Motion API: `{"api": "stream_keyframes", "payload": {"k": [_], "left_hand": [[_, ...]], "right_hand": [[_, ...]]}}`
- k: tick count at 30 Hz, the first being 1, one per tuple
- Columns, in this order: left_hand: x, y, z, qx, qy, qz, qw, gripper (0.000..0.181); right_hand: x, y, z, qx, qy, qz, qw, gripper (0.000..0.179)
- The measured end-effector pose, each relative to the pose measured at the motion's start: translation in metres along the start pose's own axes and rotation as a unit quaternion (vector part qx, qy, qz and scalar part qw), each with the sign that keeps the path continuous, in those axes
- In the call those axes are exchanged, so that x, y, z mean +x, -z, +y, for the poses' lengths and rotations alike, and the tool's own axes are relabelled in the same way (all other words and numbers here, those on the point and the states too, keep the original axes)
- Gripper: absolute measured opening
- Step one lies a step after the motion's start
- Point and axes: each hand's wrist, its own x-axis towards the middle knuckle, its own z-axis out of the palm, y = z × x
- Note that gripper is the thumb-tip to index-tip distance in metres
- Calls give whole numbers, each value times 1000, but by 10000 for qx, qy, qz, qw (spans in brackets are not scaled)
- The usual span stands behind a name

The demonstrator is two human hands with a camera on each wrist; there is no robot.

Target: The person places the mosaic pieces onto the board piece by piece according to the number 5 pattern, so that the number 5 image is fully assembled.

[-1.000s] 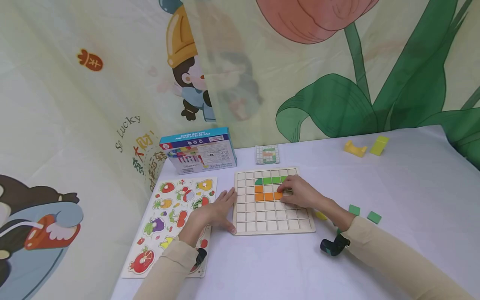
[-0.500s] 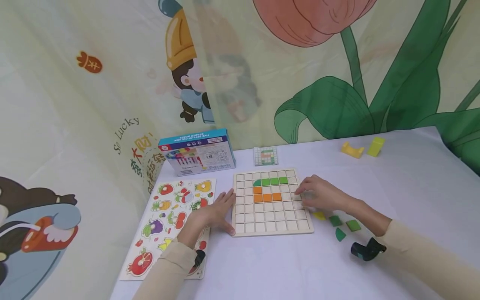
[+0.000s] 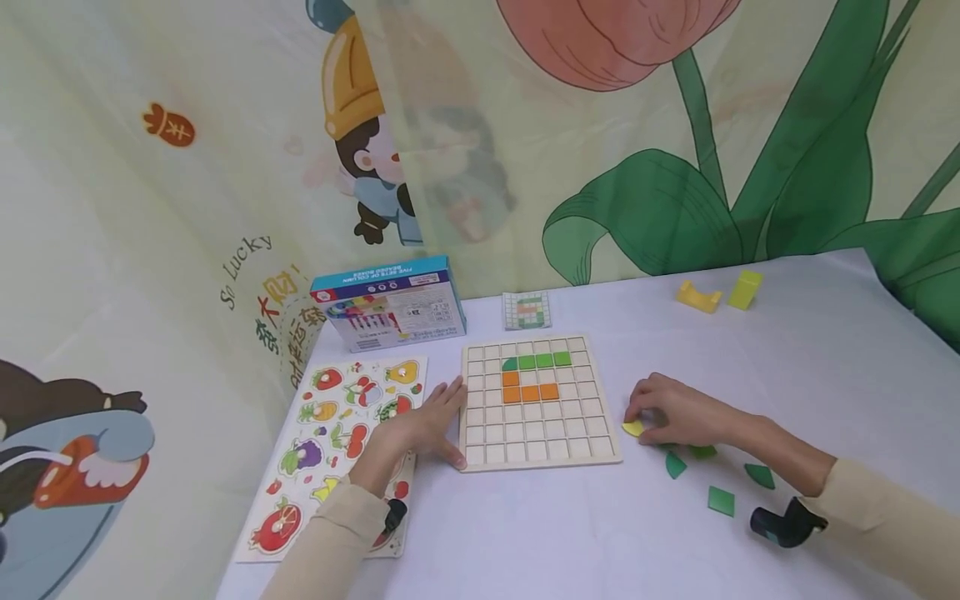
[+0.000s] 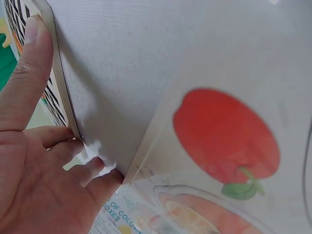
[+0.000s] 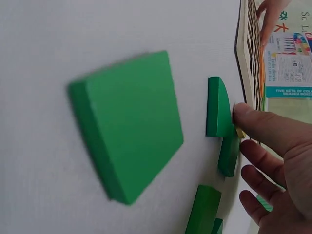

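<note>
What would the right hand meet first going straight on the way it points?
The right hand would probably meet the flat yellow piece first, with the square pale wooden grid board beyond; whether hand and piece touch is unclear.

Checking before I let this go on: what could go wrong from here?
1. The right hand seems to pinch the small yellow piece by the fingertips, so it might slip.
2. The loose green square lies near the black wrist camera; a sweep of that arm could knock it.
3. The left hand touches the edge of the grid board; a push might shift it.
</note>
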Motion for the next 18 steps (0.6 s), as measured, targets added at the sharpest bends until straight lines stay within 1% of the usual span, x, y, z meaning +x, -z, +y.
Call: {"api": "stream_keyframes", "payload": {"k": [1, 5, 7, 9, 11, 14, 18], "left_hand": [[0, 0, 0, -9, -17, 4, 10000, 112], [1, 0, -1, 8, -37, 12, 10000, 112], [2, -1, -1, 31, -27, 19, 10000, 112], [2, -2, -2, 53, -28, 20, 10000, 112], [3, -2, -2, 79, -24, 16, 10000, 112], [3, -1, -2, 78, -37, 21, 10000, 112], [3, -1, -1, 89, -31, 26, 10000, 112]], "right_hand": [[1, 0, 0, -17, -9, 79, 10000, 24], [5, 0, -1, -45, -247, 347, 9991, 19], [7, 1, 0, -9, -411, 419, 9983, 17], [9, 2, 1, 47, -492, 454, 9977, 17], [11, 3, 3, 88, -505, 475, 9976, 17], [13, 4, 7, 91, -382, 518, 9979, 17], [14, 5, 12, 119, -349, 592, 9976, 17]]}}
